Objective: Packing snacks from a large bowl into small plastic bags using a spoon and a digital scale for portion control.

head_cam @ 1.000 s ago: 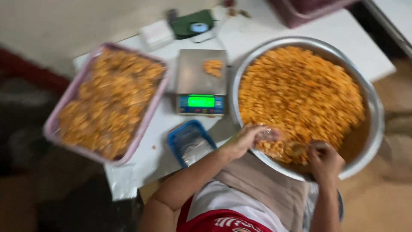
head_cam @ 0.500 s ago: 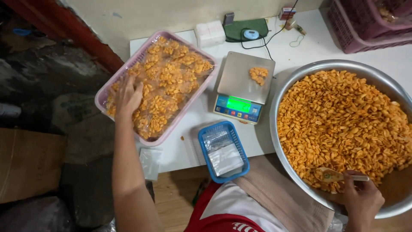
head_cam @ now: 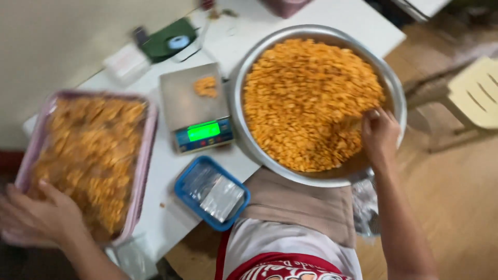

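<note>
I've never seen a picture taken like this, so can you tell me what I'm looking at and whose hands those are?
The camera sits on a person's head and looks down, so you see their own two bare hands. The right hand is in a big round metal bowl full of small orange snacks; whether it holds any is hidden. The left hand rests on the near edge of a pink tray of the same snacks, which looks blurry. Between them on the white table stands a kitchen scale with a green lit screen and a little snack pile. In front lies a blue basket with clear plastic bags.
</note>
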